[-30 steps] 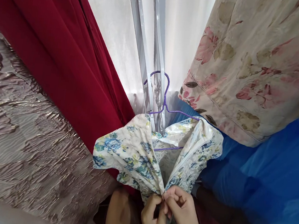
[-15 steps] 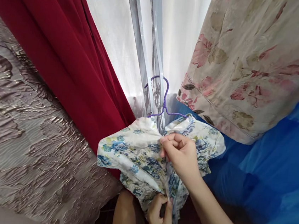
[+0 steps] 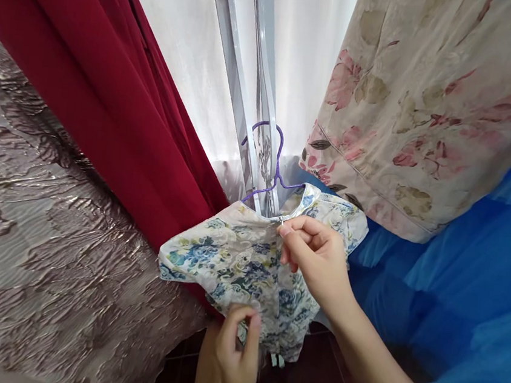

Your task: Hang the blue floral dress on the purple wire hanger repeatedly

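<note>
A white blouse [image 3: 248,264] with blue and yellow-green flowers hangs on a purple hanger [image 3: 278,157]. At the middle of its neckline, my right hand [image 3: 317,253] pinches a small zipper pull [image 3: 281,220] between thumb and forefinger. The two sides of the neckline meet there. My left hand [image 3: 239,348] is in front of the lower left part of the blouse, thumb and forefinger curled together, with no fabric visibly drawn between them. Part of the blouse's right side is hidden behind my right hand.
The hanger's hook is by grey metal bars [image 3: 252,93] before a white curtain [image 3: 175,37]. A red curtain [image 3: 121,116] and textured mauve fabric [image 3: 70,257] are on the left. Floral beige cloth [image 3: 409,122] and blue fabric [image 3: 470,275] are on the right.
The neckline's two sides have come together at the zipper. My left hand has moved left, off the zipper's lower end, and the blouse's lower part hangs flatter.
</note>
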### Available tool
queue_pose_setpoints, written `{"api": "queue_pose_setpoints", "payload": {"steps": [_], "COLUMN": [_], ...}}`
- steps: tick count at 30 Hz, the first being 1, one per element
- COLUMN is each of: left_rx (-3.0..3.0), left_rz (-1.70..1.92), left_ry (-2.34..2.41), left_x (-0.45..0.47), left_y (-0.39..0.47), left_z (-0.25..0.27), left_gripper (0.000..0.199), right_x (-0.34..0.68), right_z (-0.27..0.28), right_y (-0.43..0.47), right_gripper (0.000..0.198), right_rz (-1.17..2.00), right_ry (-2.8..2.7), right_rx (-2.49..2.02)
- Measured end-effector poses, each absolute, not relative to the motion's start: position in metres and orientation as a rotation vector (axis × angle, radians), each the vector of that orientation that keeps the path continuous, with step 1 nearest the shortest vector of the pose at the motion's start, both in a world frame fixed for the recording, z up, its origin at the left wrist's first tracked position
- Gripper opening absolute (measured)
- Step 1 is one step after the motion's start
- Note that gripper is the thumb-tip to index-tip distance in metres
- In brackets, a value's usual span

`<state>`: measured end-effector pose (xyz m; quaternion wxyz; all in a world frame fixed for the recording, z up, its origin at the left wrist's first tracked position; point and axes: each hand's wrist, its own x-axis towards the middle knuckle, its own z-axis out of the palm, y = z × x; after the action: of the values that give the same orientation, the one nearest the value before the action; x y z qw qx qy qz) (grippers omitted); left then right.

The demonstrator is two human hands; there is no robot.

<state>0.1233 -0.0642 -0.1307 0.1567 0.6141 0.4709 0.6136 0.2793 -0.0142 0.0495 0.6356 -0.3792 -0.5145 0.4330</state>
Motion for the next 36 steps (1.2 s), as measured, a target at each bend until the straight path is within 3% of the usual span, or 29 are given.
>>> {"api": "queue_pose_setpoints", "payload": {"steps": [2,5,6,8,10,16,20,24,28,33,36], "left_rx": [1.831,2.030,2.066,2.188,2.277,2.137,1.855,1.457,0.876,0.805,0.908], "left_rz": [1.811,1.719,1.635,1.492,1.452,1.825,2.097,2.155,2.117,1.926,1.696], "left_ry": [1.264,1.047,1.049,1.081,1.114,1.133,1.171,1.260,1.307,1.253,1.218], "left_x": [0.120,0.123,0.126,0.132,0.139,0.151,0.111,0.033,-0.009,0.021,0.051], "left_y": [-0.047,-0.021,-0.015,-0.006,-0.004,-0.010,0.002,0.024,0.035,0.019,0.005], "left_z": [-0.076,0.005,0.026,0.054,0.066,0.079,0.095,0.078,0.027,-0.056,-0.089], "left_gripper": [0.016,0.044,0.046,0.030,0.018,0.017,0.015,0.016,0.016,0.037,0.040], "right_x": [0.281,0.285,0.287,0.290,0.290,0.276,0.278,0.292,0.296,0.301,0.313], "right_z": [0.050,0.053,0.054,0.056,0.055,0.029,0.000,-0.031,-0.059,-0.089,-0.106], "right_y": [-0.017,-0.021,-0.022,-0.022,-0.019,-0.001,-0.012,-0.038,-0.060,-0.079,-0.081], "right_gripper": [0.022,0.020,0.020,0.019,0.019,0.019,0.016,0.013,0.014,0.015,0.015], "right_rz": [0.983,0.968,0.964,0.954,0.949,0.987,1.034,1.061,1.101,1.191,1.193], "right_ry": [-1.208,-1.244,-1.253,-1.267,-1.280,-1.254,-1.326,-1.411,-1.509,-1.529,-1.491], "right_rx": [-0.868,-0.865,-0.864,-0.863,-0.855,-0.860,-0.929,-1.009,-1.080,-1.131,-1.194]}}
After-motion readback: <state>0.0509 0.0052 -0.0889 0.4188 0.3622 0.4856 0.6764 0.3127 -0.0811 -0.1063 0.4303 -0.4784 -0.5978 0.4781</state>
